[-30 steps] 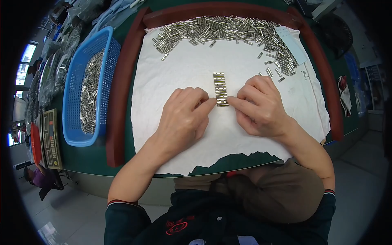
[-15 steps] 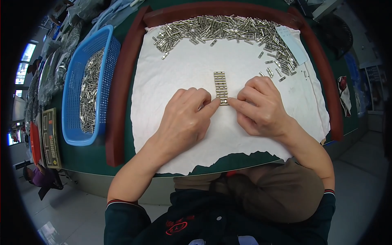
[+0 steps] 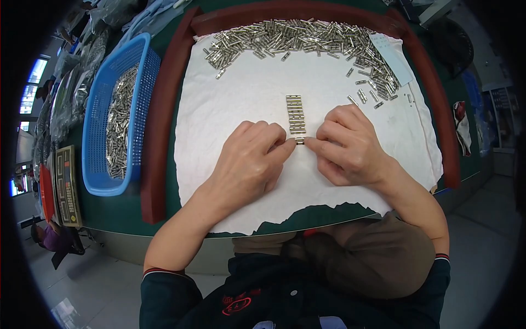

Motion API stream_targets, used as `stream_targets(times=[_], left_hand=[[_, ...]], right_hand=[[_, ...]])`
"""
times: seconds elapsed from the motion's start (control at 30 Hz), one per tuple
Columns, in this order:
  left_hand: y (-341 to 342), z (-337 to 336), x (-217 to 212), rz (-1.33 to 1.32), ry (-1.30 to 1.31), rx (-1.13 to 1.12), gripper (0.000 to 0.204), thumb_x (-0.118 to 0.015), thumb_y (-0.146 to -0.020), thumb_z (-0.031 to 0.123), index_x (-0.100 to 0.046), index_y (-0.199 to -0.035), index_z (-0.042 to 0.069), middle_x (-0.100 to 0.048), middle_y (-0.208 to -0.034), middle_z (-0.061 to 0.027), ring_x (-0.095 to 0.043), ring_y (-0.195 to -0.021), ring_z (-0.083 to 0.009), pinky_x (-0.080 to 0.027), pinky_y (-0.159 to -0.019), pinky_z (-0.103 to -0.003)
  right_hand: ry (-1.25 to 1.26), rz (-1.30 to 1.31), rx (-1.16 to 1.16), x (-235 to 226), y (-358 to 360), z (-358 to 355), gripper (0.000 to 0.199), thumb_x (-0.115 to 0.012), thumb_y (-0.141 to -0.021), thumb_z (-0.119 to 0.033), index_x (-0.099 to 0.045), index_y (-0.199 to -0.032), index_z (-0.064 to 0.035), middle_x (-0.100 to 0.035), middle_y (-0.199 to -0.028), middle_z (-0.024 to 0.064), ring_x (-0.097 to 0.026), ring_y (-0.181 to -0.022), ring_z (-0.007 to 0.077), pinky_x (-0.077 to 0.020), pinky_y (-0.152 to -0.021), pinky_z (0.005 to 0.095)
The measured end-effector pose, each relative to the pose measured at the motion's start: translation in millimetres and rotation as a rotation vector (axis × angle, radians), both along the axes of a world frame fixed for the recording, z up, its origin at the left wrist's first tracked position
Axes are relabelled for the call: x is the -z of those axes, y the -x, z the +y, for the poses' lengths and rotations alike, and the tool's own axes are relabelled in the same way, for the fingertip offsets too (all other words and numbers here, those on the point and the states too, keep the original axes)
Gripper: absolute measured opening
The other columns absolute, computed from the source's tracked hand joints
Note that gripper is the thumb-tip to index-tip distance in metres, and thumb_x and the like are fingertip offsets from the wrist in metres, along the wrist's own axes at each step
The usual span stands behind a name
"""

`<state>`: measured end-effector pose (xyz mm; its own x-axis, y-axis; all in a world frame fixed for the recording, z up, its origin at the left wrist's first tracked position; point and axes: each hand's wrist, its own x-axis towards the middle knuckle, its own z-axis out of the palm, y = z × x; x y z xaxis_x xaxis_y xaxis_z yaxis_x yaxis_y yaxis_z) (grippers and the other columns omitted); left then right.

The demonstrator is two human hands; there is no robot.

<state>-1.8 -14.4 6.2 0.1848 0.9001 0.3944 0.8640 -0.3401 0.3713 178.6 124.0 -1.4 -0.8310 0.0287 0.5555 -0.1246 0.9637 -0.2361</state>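
Observation:
Short silvery metal pins with grooved middles lie side by side in a neat column on the white cloth. Just below that column, a small gap apart, one separate metal pin lies crosswise. My left hand is curled, its fingertips at the pin's left end. At the other end are the fingertips of my right hand, also curled. Under the knuckles, the folded fingers of both hands are partly hidden. Several loose pins lie beyond my right hand.
A large heap of metal pins spreads along the far edge, inside a dark red wooden rim. A pale blue card lies at the far right. Left of the rim stands a blue basket containing more pins.
The lowest pin has come away from the column and moved slightly toward me, with both hands' fingertips at its ends. A narrow gap now shows between it and the column.

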Motion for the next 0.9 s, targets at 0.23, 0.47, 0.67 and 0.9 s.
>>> stream_targets(times=[0.23, 0.47, 0.67, 0.9], left_hand=[[1.3, 0.2, 1.3, -0.028, -0.022, -0.011, 0.039, -0.064, -0.063, -0.008, -0.069, -0.100, 0.001, -0.058, -0.086, -0.0078, -0.055, -0.075, -0.0227, -0.043, -0.068, -0.034], [-2.1, 2.3, 2.3, -0.031, 0.002, -0.098, 0.042, -0.061, -0.065, -0.010, -0.068, -0.106, -0.002, -0.058, -0.089, -0.0104, -0.056, -0.078, -0.0243, -0.045, -0.071, -0.036], [-2.1, 1.7, 1.9, -0.027, 0.012, -0.086, 0.042, -0.062, -0.065, -0.011, -0.069, -0.105, 0.000, -0.057, -0.089, -0.0104, -0.055, -0.078, -0.0242, -0.045, -0.071, -0.035], [-1.7, 1.1, 1.0, -0.058, 0.009, -0.048, 0.038, -0.063, -0.064, -0.011, -0.070, -0.100, 0.000, -0.058, -0.087, -0.0098, -0.056, -0.076, -0.0241, -0.046, -0.071, -0.035]], right_hand=[[0.035, 0.052, 0.032, -0.1, 0.4, -0.4, 0.034, -0.066, -0.054, -0.002, -0.070, -0.087, -0.0045, -0.054, -0.073, 0.0029, -0.052, -0.072, 0.0233, -0.0414, -0.064, 0.0356], [0.016, 0.063, 0.148, 2.4, 3.7, -1.7, 0.032, -0.067, -0.059, 0.002, -0.070, -0.090, -0.0037, -0.055, -0.076, 0.0040, -0.052, -0.074, 0.0236, -0.0404, -0.063, 0.0341], [0.017, 0.019, 0.108, 4.2, 2.4, -0.8, 0.034, -0.068, -0.059, 0.001, -0.070, -0.092, -0.0041, -0.056, -0.078, 0.0047, -0.053, -0.077, 0.0241, -0.0419, -0.066, 0.0355], [0.025, 0.015, 0.054, 0.4, 1.8, -0.5, 0.027, -0.068, -0.061, -0.003, -0.068, -0.088, -0.0015, -0.054, -0.078, 0.0040, -0.053, -0.079, 0.0227, -0.0404, -0.065, 0.0351]])
